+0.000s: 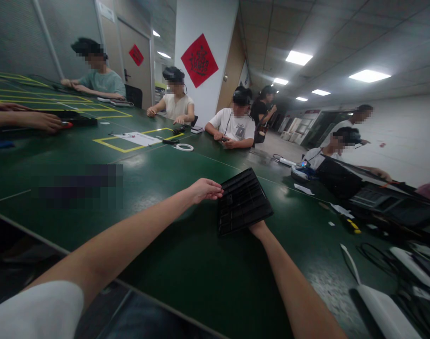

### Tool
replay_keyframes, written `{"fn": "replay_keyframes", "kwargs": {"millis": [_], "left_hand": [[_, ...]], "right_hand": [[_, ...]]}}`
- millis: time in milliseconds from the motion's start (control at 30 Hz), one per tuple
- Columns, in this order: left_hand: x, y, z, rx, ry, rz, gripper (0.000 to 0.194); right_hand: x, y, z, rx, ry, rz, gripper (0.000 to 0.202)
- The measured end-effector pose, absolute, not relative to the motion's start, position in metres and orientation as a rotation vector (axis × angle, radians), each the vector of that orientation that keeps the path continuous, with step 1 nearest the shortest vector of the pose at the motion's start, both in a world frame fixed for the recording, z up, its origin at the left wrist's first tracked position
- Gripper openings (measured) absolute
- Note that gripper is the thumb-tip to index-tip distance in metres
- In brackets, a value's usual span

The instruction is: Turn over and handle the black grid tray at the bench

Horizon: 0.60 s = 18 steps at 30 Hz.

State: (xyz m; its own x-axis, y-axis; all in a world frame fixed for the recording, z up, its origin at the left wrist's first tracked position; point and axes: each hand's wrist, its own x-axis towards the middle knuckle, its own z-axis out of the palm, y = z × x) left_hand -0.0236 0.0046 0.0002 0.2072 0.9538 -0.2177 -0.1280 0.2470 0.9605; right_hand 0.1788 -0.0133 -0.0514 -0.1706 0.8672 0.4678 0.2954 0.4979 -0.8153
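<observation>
A black compartment tray (245,200), divided into several small cells, is tilted above the green table, its cells facing me. My right hand (259,229) supports it from below at the lower right edge; most of that hand's fingers are hidden behind the tray. At the tray's upper left edge is my left hand (204,189), its fingers pressed together in a pinch. Those fingertips overlap the tray's edge, and I cannot make out whether they grip the rim or some small piece. The contents of the cells are too dark to tell.
On the green table (187,263) lie a white tape roll (184,147), a paper sheet (139,138) and a yellow-and-black tool (353,226). A white power strip (384,308) and cables are at right. Several people sit around the table; a co-worker's hand (47,121) is at far left.
</observation>
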Motion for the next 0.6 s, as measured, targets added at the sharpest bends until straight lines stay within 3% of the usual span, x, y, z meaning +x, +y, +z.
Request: {"fn": "replay_keyframes", "kwargs": {"millis": [267,600], "left_hand": [[-0.018,0.004,-0.011,1.123,1.045,0.971,0.015],[-0.006,0.003,-0.023,1.418,1.126,1.057,0.01]], "right_hand": [[0.176,-0.014,-0.047,-0.905,-1.731,0.731,0.042],[0.176,-0.014,-0.048,-0.889,-1.736,0.728,0.039]]}}
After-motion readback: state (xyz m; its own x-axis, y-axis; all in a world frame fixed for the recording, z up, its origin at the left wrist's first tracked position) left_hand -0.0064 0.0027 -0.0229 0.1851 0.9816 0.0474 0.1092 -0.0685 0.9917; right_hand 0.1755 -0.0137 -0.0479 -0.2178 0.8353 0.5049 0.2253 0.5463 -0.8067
